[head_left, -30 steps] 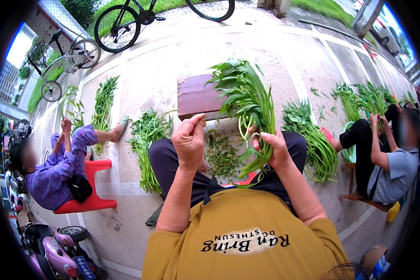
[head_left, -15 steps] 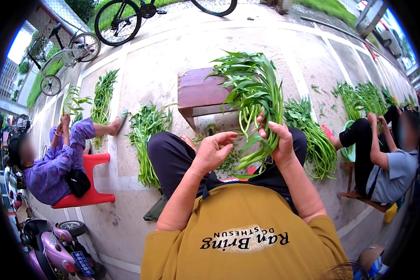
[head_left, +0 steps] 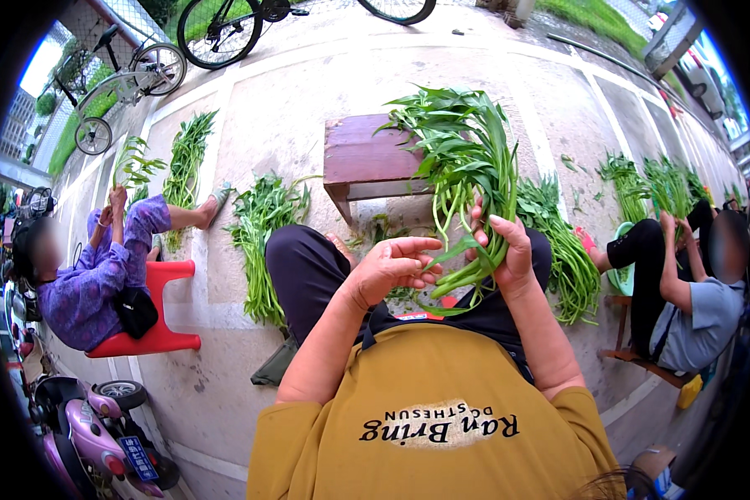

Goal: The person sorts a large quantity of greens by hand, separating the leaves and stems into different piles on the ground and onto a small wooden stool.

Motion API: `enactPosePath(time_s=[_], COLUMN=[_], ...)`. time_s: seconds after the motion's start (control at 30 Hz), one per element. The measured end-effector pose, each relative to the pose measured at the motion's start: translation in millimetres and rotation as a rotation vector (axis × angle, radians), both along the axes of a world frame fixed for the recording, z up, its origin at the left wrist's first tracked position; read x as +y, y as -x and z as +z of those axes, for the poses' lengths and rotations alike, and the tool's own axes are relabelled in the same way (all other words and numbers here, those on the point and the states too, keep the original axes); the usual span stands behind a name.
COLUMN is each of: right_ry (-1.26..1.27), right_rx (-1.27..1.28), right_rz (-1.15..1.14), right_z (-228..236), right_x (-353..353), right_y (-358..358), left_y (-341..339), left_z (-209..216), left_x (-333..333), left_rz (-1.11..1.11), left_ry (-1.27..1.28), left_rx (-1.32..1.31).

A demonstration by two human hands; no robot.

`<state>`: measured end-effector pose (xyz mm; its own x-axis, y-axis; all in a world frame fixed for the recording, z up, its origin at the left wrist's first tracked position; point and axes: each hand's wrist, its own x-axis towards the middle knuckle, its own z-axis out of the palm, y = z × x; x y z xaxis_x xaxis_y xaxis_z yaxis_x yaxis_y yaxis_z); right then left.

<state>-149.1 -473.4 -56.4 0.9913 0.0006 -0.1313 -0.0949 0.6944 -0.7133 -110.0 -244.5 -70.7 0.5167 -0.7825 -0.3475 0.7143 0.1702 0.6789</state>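
Observation:
A thick bunch of water spinach (head_left: 473, 154) rises from my right hand (head_left: 511, 248), whose fingers wrap round its stems. The long leaves arch up and over to the left, and the cut stem ends point down toward my lap. My left hand (head_left: 392, 265) is just left of the stem ends, with its fingers stretched out and apart and nothing seen in them. Its fingertips come close to a drooping leaf; whether they touch it I cannot tell. The bunch's leaves overhang the right side of a low reddish-brown wooden stool (head_left: 367, 154).
Piles of water spinach lie on the paving left (head_left: 262, 242) and right (head_left: 562, 258) of my knees. A person (head_left: 100, 283) on a red plastic stool (head_left: 165, 312) and another person (head_left: 696, 292) on a wooden seat handle greens. Bicycles (head_left: 217, 33) and a pink scooter (head_left: 92, 433) stand around.
My left hand has shifted slightly right, toward the stems, and its fingers have straightened. The right hand still holds the bunch, a little farther right in the picture. The whole view has shifted slightly.

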Motion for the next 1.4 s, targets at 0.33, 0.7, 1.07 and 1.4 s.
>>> enactPosePath(time_s=[0.33,0.7,1.07,1.4], right_ry=[-0.073,-0.168,-0.226,-0.258], right_rx=[0.032,0.055,-0.012,0.022], right_rz=[-0.002,-0.069,-0.027,-0.007], right_z=[6,-3,2,4], right_x=[4,-10,-16,-14], right_y=[0,-2,-1,0], left_y=[2,-19,-17,-4], left_z=[-9,3,-4,-31], left_x=[-1,11,12,-19], left_rz=[0.277,0.932,0.624,0.149], left_ry=[-0.226,-0.185,-0.231,-0.485], left_rx=[-0.353,-0.464,-0.401,-0.695])
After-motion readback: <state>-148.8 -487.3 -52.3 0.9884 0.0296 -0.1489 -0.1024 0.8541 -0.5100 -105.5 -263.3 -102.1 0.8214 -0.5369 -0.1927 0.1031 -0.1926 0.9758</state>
